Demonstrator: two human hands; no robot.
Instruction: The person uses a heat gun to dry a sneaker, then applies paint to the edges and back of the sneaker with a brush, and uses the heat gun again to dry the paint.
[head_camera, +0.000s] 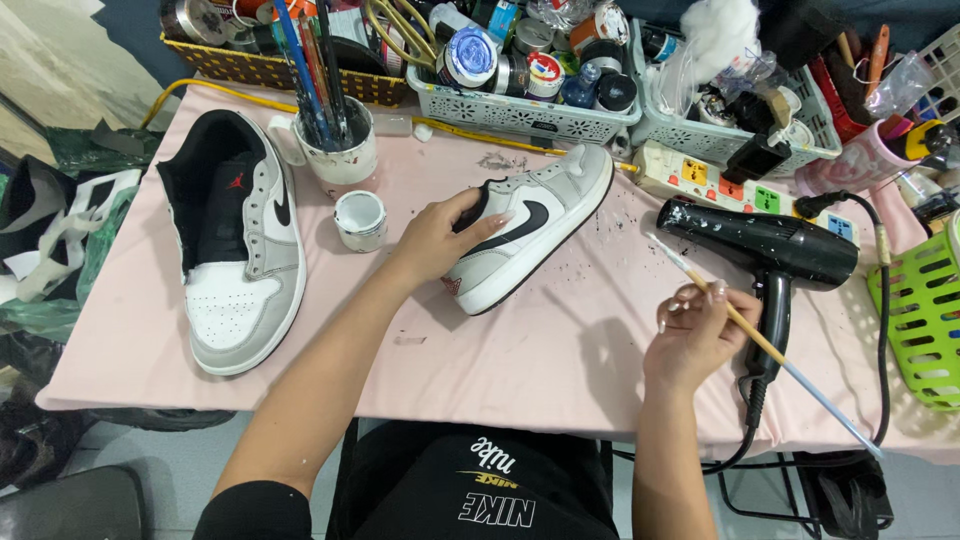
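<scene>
The heel of the tilted grey-and-white sneaker (530, 235), just left of the black hair dryer (770, 250), is hidden by the left hand (440, 235), whose fingers (480, 212) are clasped over its collar, while a thin paintbrush (760, 340) is pinched in the right hand (695, 335) below the dryer.

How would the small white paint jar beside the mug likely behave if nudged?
The small white jar looks squat and wide-based, so it would probably slide on the pink cloth rather than tip. It appears open, so paint might slop. It likely weighs little.
</scene>
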